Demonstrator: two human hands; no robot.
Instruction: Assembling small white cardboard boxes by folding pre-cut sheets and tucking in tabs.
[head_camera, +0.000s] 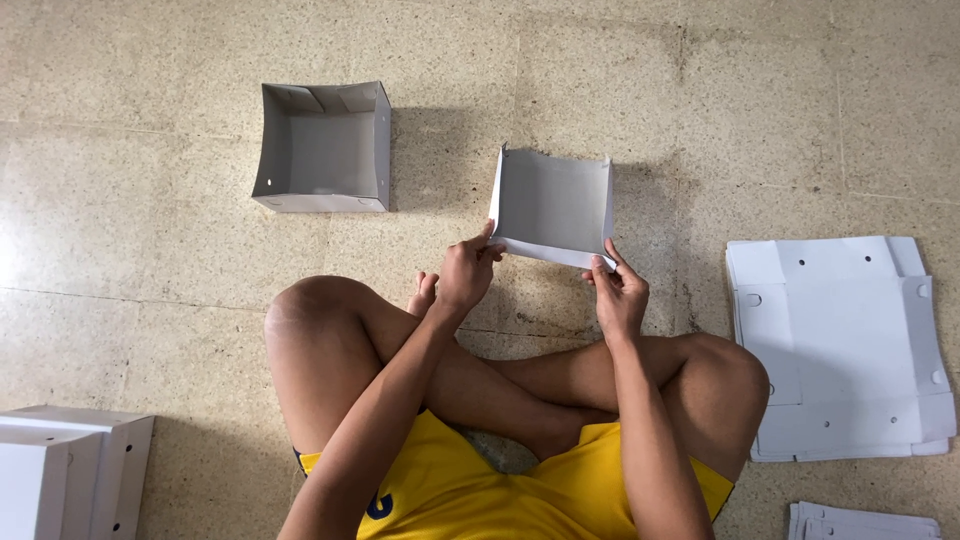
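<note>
Grey card box blank (553, 207), half-folded, held above the floor before the crossed legs — left hand (466, 275) and right hand (619, 293) apart, each pinching a near corner. Crease evenly, keeping both corners level — judged best.

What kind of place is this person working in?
Probably a home or small workshop floor used for box folding: speckled stone tile floor, a stack of flat white box blanks, and a finished folded box.
</note>
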